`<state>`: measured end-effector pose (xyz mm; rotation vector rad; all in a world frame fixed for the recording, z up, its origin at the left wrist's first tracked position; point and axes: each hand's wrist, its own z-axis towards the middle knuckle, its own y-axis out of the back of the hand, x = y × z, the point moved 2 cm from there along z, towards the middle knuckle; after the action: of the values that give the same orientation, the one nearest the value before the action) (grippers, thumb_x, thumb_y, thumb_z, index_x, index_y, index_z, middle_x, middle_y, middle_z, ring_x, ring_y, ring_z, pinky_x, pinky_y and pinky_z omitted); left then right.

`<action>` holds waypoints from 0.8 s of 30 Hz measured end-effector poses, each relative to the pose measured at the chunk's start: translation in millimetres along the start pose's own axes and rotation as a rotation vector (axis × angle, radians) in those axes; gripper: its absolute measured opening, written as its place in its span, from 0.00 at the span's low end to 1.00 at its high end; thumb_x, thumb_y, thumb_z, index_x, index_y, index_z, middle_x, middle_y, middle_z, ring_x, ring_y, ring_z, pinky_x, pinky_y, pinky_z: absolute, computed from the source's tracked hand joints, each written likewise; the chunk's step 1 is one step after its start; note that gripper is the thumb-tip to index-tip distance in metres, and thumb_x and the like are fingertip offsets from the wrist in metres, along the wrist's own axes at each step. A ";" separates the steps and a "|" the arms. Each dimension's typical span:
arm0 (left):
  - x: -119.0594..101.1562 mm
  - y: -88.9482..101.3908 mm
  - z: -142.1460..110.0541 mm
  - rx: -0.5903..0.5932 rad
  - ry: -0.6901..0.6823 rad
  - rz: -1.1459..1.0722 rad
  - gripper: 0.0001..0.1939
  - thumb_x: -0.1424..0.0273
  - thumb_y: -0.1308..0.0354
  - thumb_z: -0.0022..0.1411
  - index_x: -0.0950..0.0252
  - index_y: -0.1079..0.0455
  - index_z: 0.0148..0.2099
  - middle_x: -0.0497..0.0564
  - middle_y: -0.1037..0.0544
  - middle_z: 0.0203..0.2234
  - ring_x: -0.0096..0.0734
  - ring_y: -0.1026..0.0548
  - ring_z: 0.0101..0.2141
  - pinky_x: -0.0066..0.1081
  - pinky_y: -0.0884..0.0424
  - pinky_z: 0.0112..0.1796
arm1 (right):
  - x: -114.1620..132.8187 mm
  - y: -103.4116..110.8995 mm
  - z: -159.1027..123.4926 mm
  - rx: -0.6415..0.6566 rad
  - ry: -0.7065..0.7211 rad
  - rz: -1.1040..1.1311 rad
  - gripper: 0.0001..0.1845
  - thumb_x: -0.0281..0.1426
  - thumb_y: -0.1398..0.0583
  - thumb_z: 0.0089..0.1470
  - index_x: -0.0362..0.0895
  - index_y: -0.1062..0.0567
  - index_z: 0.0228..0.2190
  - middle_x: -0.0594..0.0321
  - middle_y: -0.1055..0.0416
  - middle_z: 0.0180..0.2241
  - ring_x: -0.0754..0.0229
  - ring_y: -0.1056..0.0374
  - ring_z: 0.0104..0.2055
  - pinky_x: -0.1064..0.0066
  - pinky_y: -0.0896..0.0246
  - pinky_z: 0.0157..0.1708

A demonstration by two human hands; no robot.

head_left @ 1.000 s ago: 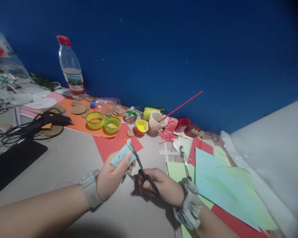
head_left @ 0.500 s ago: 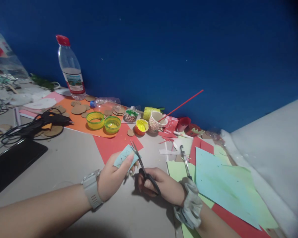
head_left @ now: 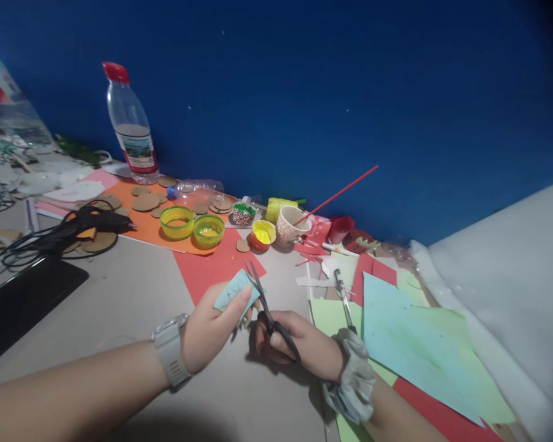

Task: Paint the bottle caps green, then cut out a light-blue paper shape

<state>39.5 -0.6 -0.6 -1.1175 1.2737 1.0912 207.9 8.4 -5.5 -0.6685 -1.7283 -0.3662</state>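
My left hand (head_left: 214, 328) pinches a small piece of light blue paper (head_left: 230, 290) with dark pen lines on it, thumb on top. The undersides of those fingers are partly hidden. In my right hand (head_left: 299, 344) is a pair of black-handled scissors (head_left: 263, 301), fingers in the loops. Its blades are parted and point up and away, at the right edge of the blue paper. Just beyond the hands lies a sheet of red paper (head_left: 193, 270) on the grey table (head_left: 133, 294).
Along the blue wall stand a water bottle (head_left: 133, 147), two yellow-green rings (head_left: 177, 224), a cup (head_left: 288, 227) with a red stick, and small cups. A glue gun (head_left: 96, 218) and black phone (head_left: 32, 307) lie left. Coloured paper sheets (head_left: 415, 344) and a pen (head_left: 344, 298) lie right.
The scissor blades have spread wider and shifted slightly right. My left hand with the blue paper has moved a little to the right.
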 end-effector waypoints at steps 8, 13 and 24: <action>2.3 0.2 0.0 0.019 -0.017 0.026 0.21 0.57 0.52 0.67 0.67 0.32 0.28 0.45 0.33 0.19 0.23 0.36 0.22 0.23 0.38 0.24 | 2.4 -0.2 0.1 0.006 0.028 -0.006 0.30 0.55 0.43 0.53 0.37 0.32 0.29 0.69 0.43 0.20 0.71 0.50 0.21 0.77 0.53 0.19; 3.0 -0.5 0.2 0.013 -0.025 0.018 0.21 0.58 0.52 0.67 0.66 0.31 0.28 0.46 0.31 0.20 0.23 0.35 0.23 0.23 0.37 0.26 | 2.3 -0.1 -0.2 0.006 0.033 -0.015 0.30 0.55 0.44 0.54 0.37 0.32 0.30 0.69 0.43 0.21 0.70 0.50 0.21 0.77 0.55 0.19; -5.6 -0.2 1.4 0.066 -0.049 0.047 0.21 0.60 0.54 0.68 0.66 0.32 0.28 0.45 0.32 0.20 0.23 0.35 0.23 0.24 0.37 0.27 | 1.0 -0.3 0.2 -0.002 0.041 0.010 0.30 0.55 0.43 0.54 0.37 0.31 0.29 0.70 0.43 0.20 0.71 0.51 0.20 0.77 0.56 0.19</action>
<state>39.8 0.8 4.9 -1.0104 1.2939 1.0967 207.4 8.5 -4.6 -0.6658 -1.6855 -0.3724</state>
